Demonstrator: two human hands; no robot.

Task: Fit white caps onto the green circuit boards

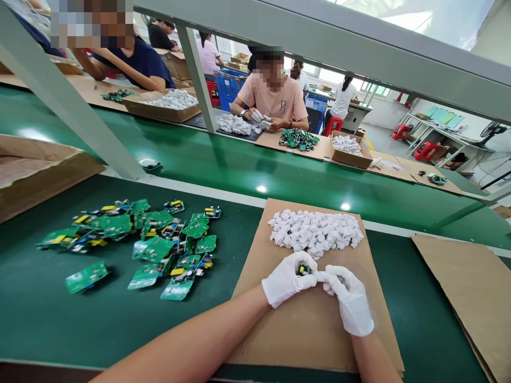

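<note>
My left hand (288, 281), in a white glove, is closed around a small circuit board (303, 269) with a yellow part showing. My right hand (348, 298), gloved in white too, has its fingers pinched together against the left fingertips; what lies between them is hidden, white on white. Both hands are over a cardboard sheet (319, 335). Just beyond them lies a heap of small white pieces (315, 231). To the left, a loose pile of green circuit boards (159, 226) with yellow and blue parts covers part of the green mat, and a single board (87, 277) lies apart from it.
A cardboard tray (43, 175) stands at the left edge, and folded cardboard (467, 298) lies at the right. A slanted metal post (75, 90) rises from the bench. Across the green belt (239, 170), a co-worker (275, 101) handles white pieces.
</note>
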